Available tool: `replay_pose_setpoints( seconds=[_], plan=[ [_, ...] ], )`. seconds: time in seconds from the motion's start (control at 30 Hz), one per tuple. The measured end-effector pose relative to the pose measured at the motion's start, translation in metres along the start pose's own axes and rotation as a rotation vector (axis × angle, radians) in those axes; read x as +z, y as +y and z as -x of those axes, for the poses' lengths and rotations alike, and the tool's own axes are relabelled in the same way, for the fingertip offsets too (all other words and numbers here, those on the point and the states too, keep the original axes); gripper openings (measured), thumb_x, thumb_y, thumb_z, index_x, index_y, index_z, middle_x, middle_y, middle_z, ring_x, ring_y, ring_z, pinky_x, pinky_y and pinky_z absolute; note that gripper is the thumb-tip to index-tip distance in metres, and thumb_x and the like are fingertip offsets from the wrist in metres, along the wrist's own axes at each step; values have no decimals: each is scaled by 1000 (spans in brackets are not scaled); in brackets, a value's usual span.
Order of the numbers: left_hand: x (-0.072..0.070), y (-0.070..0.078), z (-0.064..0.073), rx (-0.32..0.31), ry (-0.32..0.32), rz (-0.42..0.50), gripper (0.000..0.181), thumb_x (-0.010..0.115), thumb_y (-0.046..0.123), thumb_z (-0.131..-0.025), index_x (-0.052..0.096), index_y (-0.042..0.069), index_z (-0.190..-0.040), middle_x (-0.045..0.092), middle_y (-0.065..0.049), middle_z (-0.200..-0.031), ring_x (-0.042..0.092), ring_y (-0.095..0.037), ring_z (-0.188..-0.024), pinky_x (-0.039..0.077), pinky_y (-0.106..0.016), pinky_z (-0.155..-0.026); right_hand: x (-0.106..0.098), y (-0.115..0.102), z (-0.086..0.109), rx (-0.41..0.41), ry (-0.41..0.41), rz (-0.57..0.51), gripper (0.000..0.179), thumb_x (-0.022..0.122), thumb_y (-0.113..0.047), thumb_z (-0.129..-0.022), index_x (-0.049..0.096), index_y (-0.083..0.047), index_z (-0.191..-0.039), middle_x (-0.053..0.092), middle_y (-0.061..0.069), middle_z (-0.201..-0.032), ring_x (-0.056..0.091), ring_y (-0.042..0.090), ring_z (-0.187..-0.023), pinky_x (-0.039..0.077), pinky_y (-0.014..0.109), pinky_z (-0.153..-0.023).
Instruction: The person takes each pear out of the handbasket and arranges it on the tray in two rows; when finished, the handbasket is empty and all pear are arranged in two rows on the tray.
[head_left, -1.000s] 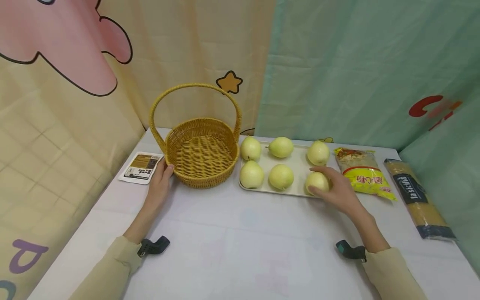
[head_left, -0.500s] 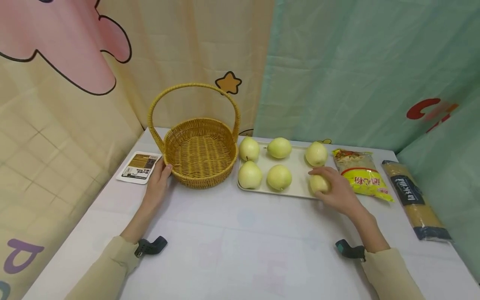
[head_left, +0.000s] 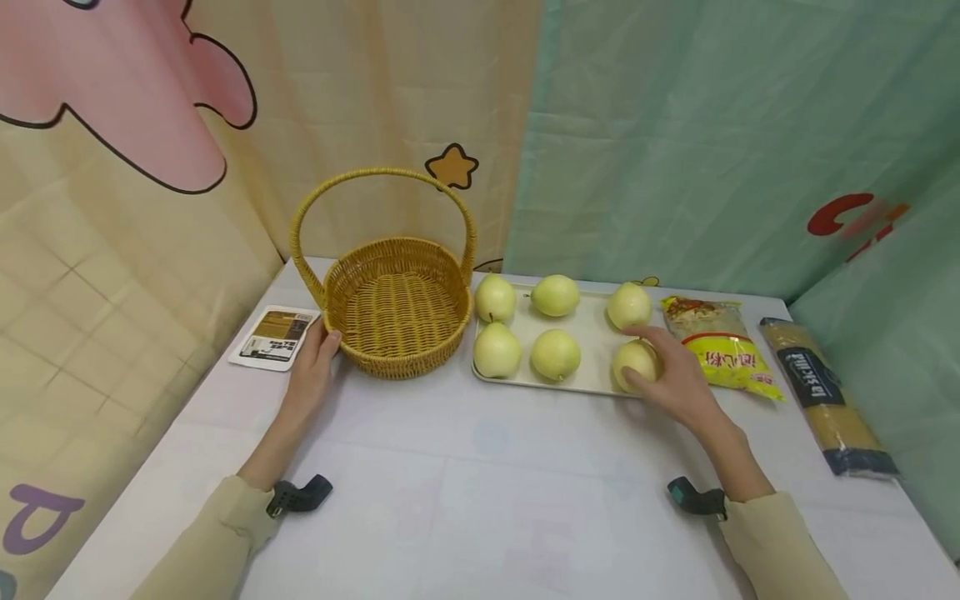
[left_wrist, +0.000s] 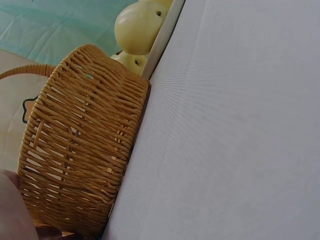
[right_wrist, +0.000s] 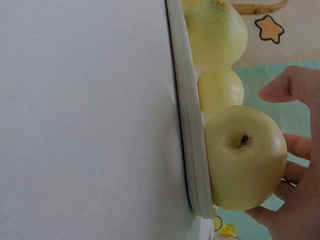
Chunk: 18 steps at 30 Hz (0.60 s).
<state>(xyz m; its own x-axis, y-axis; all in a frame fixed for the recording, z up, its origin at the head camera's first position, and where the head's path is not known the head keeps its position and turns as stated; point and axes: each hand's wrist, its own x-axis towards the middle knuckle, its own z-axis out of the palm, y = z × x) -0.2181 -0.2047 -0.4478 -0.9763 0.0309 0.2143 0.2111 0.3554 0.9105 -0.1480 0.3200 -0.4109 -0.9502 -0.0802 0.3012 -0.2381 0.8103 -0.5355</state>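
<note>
My left hand (head_left: 311,362) holds the near-left side of a wicker basket (head_left: 401,354), its thumb on the rim. In the left wrist view the basket's woven wall (left_wrist: 82,135) fills the left, with part of the hand (left_wrist: 15,210) at the lower corner. My right hand (head_left: 675,375) is around a pale yellow-green pear (head_left: 632,362) at the tray's near-right corner. From the right wrist, its thumb (right_wrist: 280,89) is apart from the pear (right_wrist: 245,165), and the other fingers lie behind it. Several more pears (head_left: 556,354) sit on the cream tray (head_left: 592,358).
Right of the tray lies a yellow bag of dry food (head_left: 723,350), with a long pack of pasta (head_left: 828,400) beyond it. A flat white packet (head_left: 273,337) rests left of the basket. Curtains (head_left: 675,150) stand behind the white table (head_left: 487,500).
The right hand's fingers have spread, showing more of the pear at the near-right corner. The left hand and basket stay in place; the head view has shifted slightly.
</note>
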Motion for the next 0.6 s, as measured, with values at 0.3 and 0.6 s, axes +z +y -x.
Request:
replay_pose_setpoints(
  seconds=[0.3,0.6],
  plan=[
    [-3,3,3,-11,74,-67,59,40,36,-114,34,4,-164,40,-22,-166,37,-39,-155,31,-54,-129,3,0,-3,-22,73,19,61,78,-24,-93,56,-6,-147,58,20,-148,49,45,-141,38,71,-115],
    [-7,19,8,309,568,-64,33,58,19,-107,72,8,-135,69,-3,-143,62,2,-115,43,-10,-89,-1,-8,-2,72,64,90,93,76,-48,-94,29,-11,-166,33,24,-168,32,51,-152,30,77,-118]
  ],
)
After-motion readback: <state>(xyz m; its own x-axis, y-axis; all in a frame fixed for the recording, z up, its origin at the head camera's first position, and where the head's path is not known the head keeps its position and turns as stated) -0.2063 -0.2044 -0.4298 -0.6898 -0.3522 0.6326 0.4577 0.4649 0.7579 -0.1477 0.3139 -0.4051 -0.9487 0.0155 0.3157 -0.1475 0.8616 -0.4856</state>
